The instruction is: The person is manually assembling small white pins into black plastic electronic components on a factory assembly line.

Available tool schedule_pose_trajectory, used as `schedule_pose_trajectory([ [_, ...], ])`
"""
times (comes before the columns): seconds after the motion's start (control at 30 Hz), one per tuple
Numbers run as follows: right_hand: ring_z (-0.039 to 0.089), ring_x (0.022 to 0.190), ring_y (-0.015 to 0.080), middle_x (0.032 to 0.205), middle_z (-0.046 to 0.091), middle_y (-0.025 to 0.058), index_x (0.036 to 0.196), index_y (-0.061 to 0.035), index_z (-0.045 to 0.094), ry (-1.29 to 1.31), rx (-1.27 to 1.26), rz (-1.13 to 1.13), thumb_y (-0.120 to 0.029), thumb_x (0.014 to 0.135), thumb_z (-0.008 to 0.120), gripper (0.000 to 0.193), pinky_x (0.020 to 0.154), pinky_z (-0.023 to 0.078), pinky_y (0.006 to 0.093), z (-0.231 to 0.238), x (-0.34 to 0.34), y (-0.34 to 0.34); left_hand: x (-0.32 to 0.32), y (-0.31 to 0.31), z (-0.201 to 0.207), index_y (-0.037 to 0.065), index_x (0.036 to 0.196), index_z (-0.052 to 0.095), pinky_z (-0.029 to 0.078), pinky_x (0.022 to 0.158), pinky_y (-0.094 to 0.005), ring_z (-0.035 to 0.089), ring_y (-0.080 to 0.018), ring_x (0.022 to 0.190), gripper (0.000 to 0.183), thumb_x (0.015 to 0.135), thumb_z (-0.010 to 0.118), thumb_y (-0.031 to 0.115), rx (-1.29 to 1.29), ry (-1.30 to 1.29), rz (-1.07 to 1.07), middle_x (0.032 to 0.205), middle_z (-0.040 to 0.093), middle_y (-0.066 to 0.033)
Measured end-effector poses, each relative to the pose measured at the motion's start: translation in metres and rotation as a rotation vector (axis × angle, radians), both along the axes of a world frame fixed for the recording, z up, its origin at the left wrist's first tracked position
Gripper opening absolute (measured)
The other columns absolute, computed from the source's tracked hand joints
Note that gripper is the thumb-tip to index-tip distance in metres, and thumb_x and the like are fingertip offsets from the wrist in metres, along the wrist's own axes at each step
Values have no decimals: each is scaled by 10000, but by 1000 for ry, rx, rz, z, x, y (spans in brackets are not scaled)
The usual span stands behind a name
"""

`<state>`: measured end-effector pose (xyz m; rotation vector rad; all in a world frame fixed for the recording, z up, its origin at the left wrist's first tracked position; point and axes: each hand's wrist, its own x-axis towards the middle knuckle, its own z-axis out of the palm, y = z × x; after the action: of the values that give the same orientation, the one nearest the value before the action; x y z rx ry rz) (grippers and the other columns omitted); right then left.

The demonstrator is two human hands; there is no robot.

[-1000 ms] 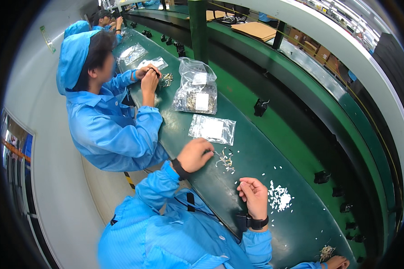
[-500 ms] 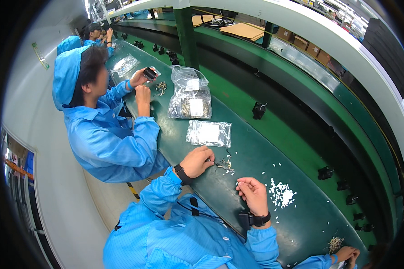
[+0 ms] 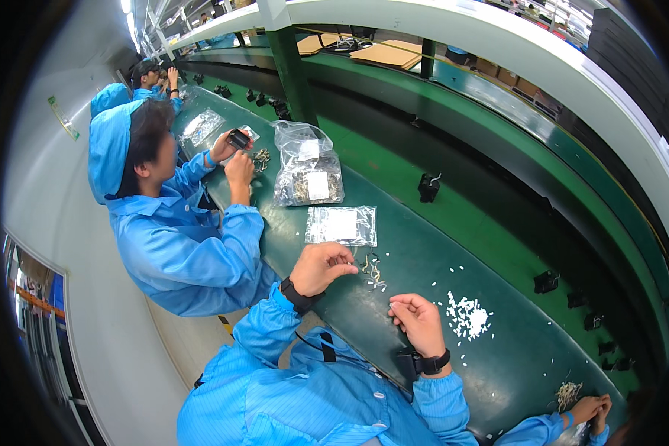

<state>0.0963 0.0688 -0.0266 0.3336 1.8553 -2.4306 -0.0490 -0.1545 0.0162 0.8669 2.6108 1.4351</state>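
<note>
My left hand (image 3: 321,269) is over the green bench top with thumb and forefinger pinched together; whatever is between the fingertips is too small to make out. Just right of those fingertips lies a small loose pile of short wire leads (image 3: 374,273), some pale, some dark. Nearer to me, my right hand (image 3: 419,322) has its fingers curled and thumb against forefinger, with a tiny thing at the tips that I cannot name. A scattered heap of small white pieces (image 3: 469,318) lies right of that hand.
Beyond my left hand lie a flat clear zip bag (image 3: 341,226) and a bulky clear bag of small parts (image 3: 309,175). A co-worker (image 3: 178,201) at left holds a black part. Another person's hands (image 3: 591,410) are at lower right, beside a wire pile (image 3: 569,394). Black devices (image 3: 429,187) stand along the green conveyor.
My left hand has lifted slightly back from the wire leads, its fingertips pinched. My right hand stays nearly in place. The whole view has shifted a little.
</note>
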Motion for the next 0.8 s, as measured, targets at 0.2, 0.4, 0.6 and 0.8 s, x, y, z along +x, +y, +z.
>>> schedule_pose_trajectory([
  [0.2, 587, 694, 42, 866, 696, 12, 1103, -12, 678, 7, 9, 29, -136, 975, 649, 180, 558, 411, 173, -3, -1, -2, 8, 3, -19, 31, 905, 717, 503, 614, -249, 613, -89, 651, 155, 811, 823, 95, 36, -132, -111, 732, 678, -41],
  [0.4, 595, 722, 44, 909, 701, 11, 1174, -17, 657, 24, 11, 18, -133, 976, 651, 230, 567, 418, 168, -8, -2, -4, 11, 5, -24, 2, 893, 721, 526, 652, -220, 671, -77, 720, 96, 833, 793, 20, 120, -280, -99, 806, 728, -39],
  [0.6, 634, 806, 78, 1038, 699, 48, 1287, -4, 604, 30, -95, 64, -102, 975, 655, 331, 636, 502, 202, -5, -8, -16, 17, 9, -28, -23, 919, 717, 558, 706, -227, 703, -98, 789, 83, 857, 769, -3, 256, -355, -128, 836, 736, -55],
  [0.8, 640, 801, 89, 1023, 698, 57, 1253, 2, 620, 102, -303, 97, -106, 976, 664, 300, 594, 507, 212, -30, -26, -34, 26, 12, -28, -26, 918, 711, 565, 704, -239, 703, -113, 785, 89, 849, 767, -21, 381, -422, -157, 848, 737, -76],
])
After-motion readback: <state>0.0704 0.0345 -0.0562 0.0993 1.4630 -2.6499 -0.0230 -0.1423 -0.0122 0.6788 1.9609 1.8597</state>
